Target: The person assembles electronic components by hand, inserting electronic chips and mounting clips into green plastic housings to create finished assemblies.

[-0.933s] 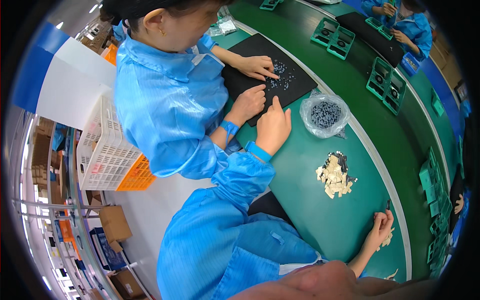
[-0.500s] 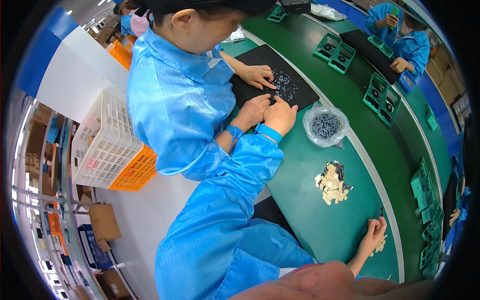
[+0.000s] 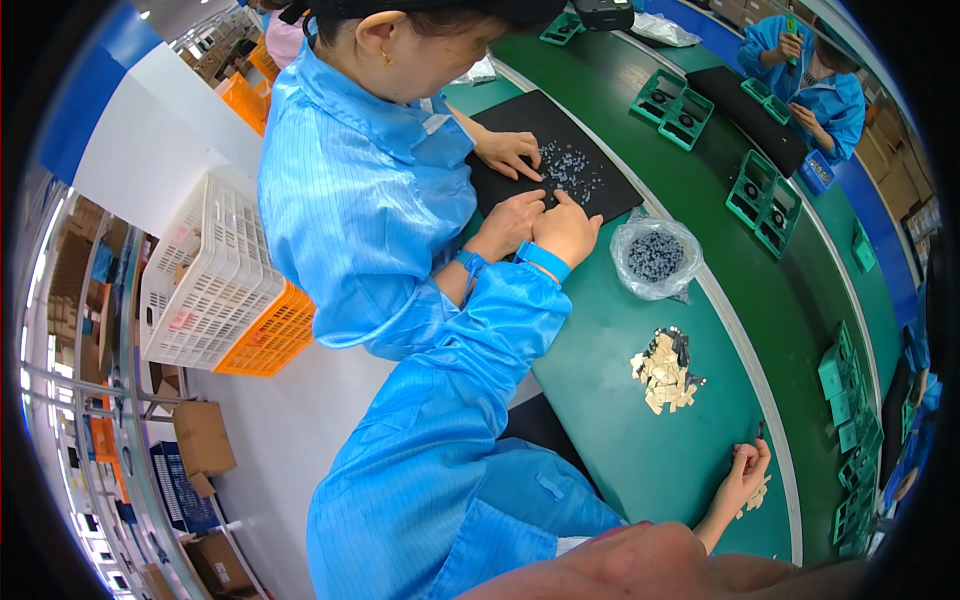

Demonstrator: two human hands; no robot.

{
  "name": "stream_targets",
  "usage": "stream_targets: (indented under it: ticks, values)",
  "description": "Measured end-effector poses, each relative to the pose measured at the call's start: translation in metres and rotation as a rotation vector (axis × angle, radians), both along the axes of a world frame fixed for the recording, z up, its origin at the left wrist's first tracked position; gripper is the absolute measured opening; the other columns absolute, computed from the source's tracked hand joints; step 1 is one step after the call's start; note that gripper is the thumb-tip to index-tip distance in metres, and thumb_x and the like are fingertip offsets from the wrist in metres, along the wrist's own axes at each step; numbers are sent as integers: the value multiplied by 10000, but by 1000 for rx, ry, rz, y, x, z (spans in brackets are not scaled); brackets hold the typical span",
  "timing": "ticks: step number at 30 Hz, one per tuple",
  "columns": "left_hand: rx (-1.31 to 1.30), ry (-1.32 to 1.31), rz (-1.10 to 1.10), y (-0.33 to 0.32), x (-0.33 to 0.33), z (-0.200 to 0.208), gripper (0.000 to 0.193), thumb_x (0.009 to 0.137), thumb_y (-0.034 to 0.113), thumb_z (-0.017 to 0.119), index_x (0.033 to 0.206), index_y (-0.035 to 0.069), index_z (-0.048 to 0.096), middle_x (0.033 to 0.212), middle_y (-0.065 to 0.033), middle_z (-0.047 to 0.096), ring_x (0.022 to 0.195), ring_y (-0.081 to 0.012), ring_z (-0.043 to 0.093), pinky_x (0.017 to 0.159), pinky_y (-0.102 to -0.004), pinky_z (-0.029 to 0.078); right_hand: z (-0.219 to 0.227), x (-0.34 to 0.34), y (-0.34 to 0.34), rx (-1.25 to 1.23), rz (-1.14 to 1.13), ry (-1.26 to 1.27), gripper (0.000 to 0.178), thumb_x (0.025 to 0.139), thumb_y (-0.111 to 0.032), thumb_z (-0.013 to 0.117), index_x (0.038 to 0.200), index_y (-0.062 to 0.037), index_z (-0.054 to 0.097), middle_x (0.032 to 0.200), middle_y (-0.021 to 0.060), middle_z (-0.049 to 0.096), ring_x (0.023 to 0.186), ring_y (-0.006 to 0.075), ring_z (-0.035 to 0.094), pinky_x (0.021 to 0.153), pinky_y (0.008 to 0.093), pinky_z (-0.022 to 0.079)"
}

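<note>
My left hand, with a blue wrist strap, reaches over the near corner of a black mat. Its index finger is stretched out, the thumb stands apart, and nothing shows in it. Close beside it are a co-worker's two hands, one almost touching mine and the other flat on the mat. Many small grey-blue parts lie scattered there. At the lower right, my right hand pinches a small dark piece, too small to name, above a few pale pieces.
A clear plastic bag of small dark parts stands open on the green table. Nearer lies a pile of beige and black pieces. Beyond a metal edge runs a green belt with green trays. Stacked crates stand at the left.
The whole view has shifted slightly. My hands stay in nearly the same poses. Across the belt, another person's lower hand has lifted from the table edge.
</note>
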State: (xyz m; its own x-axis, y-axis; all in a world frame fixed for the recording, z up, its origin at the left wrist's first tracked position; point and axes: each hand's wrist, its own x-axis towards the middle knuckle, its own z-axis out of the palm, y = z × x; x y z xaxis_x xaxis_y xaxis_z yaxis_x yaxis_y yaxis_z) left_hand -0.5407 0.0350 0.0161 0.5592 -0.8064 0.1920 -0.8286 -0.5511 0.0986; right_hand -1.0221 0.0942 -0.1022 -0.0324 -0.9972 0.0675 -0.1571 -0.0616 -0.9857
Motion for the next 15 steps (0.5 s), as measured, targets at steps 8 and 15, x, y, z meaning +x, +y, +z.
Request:
stream_targets:
  ticks: [8,15]
  values:
    - [-54,0,9,6,-6,-2,870,920,506,573,1326,-242,387,767,-224,701,682,-358,702,605,-432,568,-1,0,2,-5,11,-47,291,1003,-58,529,1277,23,479,904,28,567,891,119,549,851,253,434]
    - [-257,84,-11,58,-60,16,544,936,322,610,1237,-121,515,649,-204,657,576,-380,662,548,-471,535,-1,-2,1,-20,32,-51,304,1002,-53,532,1285,33,459,908,33,565,884,115,544,857,250,431]
